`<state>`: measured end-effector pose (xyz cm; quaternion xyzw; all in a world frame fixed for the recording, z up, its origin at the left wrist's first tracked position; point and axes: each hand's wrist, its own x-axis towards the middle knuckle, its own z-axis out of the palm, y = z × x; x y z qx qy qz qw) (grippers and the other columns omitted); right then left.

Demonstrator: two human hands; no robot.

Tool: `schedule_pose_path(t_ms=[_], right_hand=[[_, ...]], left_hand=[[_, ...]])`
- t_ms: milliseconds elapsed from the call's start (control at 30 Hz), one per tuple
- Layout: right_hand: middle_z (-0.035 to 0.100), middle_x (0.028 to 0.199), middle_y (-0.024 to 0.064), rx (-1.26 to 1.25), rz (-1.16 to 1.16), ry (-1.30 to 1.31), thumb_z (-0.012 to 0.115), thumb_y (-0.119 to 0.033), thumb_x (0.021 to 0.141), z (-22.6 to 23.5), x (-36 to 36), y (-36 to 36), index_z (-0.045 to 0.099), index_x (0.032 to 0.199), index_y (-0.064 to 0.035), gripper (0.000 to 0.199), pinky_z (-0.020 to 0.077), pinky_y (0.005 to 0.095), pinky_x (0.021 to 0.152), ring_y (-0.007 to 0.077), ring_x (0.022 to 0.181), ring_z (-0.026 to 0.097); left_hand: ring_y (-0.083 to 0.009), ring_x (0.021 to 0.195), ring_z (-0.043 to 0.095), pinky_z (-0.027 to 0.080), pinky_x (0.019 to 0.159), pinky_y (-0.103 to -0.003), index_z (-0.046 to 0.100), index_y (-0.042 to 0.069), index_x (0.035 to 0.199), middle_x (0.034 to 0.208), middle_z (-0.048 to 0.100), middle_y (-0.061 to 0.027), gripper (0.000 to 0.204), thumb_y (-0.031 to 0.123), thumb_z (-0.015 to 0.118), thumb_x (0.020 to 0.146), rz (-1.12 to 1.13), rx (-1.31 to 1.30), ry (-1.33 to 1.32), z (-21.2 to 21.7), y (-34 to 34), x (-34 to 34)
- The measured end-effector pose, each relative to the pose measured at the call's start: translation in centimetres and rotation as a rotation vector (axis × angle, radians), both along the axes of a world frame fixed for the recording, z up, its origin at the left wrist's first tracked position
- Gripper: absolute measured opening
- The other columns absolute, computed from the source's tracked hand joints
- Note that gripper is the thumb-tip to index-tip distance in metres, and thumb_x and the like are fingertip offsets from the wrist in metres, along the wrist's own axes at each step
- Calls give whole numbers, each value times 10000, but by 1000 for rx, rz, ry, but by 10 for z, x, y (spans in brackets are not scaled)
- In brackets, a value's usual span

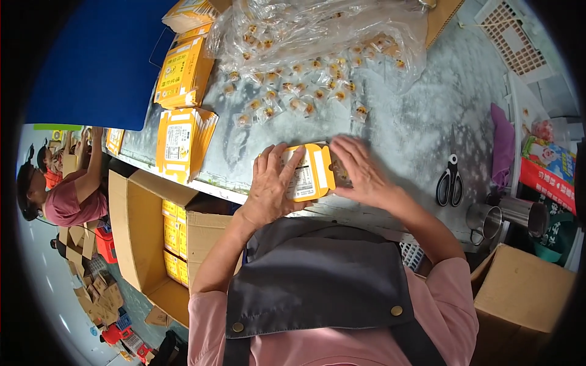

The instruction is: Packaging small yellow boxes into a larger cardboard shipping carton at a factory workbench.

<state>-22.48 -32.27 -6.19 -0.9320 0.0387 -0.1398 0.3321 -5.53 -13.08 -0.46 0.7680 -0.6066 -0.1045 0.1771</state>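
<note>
A small yellow and white carton (312,174) lies on the worktable near its front edge. My left hand (273,183) grips its left side, fingers across the printed panel. At the carton's right end, by a yellow end flap, my right hand (361,174) is curled with thumb and fingers around something brownish and clear that I cannot make out; its upper fingers are slightly blurred. Beyond the carton, many small clear packets (307,108) with orange-brown contents lie scattered, partly under a large clear plastic bag (342,30).
Flat yellow cartons (182,141) are stacked at the left. Below them a cardboard box (131,229) holds packed yellow cartons. Black-handled scissors (450,186), metal cups (484,219) and a purple cloth (502,143) are at the right. Another person (70,195) works at far left.
</note>
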Motion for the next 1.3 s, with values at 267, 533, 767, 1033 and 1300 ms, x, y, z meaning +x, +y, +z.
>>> schedule_pose_path(t_ms=[267,533,767,1033,1300], right_hand=[[421,1301,187,227,-145,449,777,-229,782,43,-23,-4,392,1405,-3,767,464,431,948,373,1154,521],[474,1230,211,431,-70,109,622,8,844,15,5,28,465,1308,44,491,507,399,876,363,1041,592],[610,951,139,273,-215,-3,627,-51,878,12,16,24,628,1069,-3,197,525,368,693,295,804,649],[611,915,153,252,-172,88,560,-44,905,1,43,5,623,1116,2,225,506,371,764,306,843,639],[649,1105,96,737,-448,-185,574,-100,974,2,17,14,594,1197,-8,241,518,302,869,174,981,644]], left_hand=[[-443,1273,354,350,1066,-521,352,133,1490,1401,353,-220,1115,365,906,550,3,32,-16,-4,0,6],[-437,1266,373,354,1054,-521,362,111,1481,1384,369,-219,1122,352,909,530,42,0,0,-4,7,4],[-432,1262,380,353,1053,-521,368,106,1476,1381,371,-217,1122,344,909,522,64,-1,-17,-2,10,3],[-440,1235,383,361,1030,-536,387,71,1456,1343,394,-236,1106,378,909,531,106,-81,6,-8,6,1],[-445,1224,381,373,1013,-539,390,71,1441,1337,392,-241,1077,357,908,542,241,-148,-8,-16,10,-4]])
